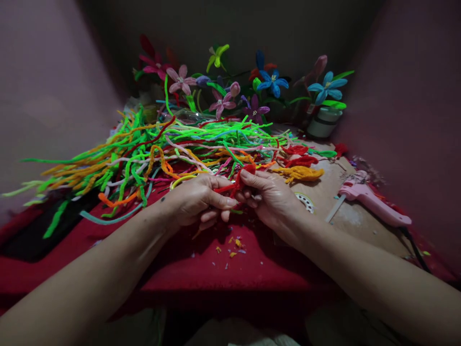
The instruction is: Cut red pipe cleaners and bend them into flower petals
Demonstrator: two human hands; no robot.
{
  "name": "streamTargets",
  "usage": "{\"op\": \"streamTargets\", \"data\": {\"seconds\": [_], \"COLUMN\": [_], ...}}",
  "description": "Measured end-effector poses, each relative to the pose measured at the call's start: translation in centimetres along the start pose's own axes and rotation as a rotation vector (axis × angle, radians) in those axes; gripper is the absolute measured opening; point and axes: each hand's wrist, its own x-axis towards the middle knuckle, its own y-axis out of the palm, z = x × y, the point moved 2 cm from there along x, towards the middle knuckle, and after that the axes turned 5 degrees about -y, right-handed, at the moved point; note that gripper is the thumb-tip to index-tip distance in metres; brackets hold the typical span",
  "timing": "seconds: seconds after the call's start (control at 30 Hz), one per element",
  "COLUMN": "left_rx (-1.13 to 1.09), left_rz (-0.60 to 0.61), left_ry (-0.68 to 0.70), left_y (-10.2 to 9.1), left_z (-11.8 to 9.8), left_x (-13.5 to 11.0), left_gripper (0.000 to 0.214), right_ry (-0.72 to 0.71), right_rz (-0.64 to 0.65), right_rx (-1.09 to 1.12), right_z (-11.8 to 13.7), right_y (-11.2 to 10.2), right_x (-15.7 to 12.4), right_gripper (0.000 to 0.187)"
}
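Note:
Close together over the front of the table, both my hands are closed on a red pipe cleaner [224, 189]. My left hand [198, 201] pinches its straight end between thumb and fingers. The bent, looped part is gripped by my right hand [275, 197], whose thumb presses on it from above. Fingers cover part of the piece, so its full shape is hidden. Behind my hands spreads a large heap of loose pipe cleaners [230, 129], mostly green, orange, white and red. Red and yellow shaped pieces [304, 173] lie just beyond my right hand.
A pink hot glue gun [378, 197] with its cord rests on the cardboard [355, 233] at right. Pipe-cleaner flowers [274, 84] stand along the back, near a pale jar [323, 123]. Small fuzzy scraps [236, 242] dot the red cloth [205, 278]. Walls rise on both sides.

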Motion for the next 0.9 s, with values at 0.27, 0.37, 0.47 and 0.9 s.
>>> {"op": "streamTargets", "data": {"seconds": [0.27,0.37,0.47,0.9], "left_rx": [-0.087,-0.099,-0.072,0.287], "left_rz": [0.087,0.095,0.094,0.006], "left_ry": [0.013,0.018,0.018,0.043], "left_y": [0.0,0.0,0.0,-1.0], "left_z": [0.4,0.6,0.6,-0.7], "left_x": [0.4,0.4,0.3,-1.1], "left_gripper": [0.01,0.008,0.009,0.026], "right_ry": [-0.006,-0.028,-0.071,-0.076], "right_rz": [0.12,0.105,0.129,0.165], "right_rx": [-0.171,-0.274,-0.297,-0.302], "right_z": [0.4,0.5,0.3,0.6], "right_y": [0.5,0.6,0.5,0.3], "right_x": [-0.3,-0.6,-0.6,-0.4], "right_gripper": [0.025,0.023,0.025,0.024]}}
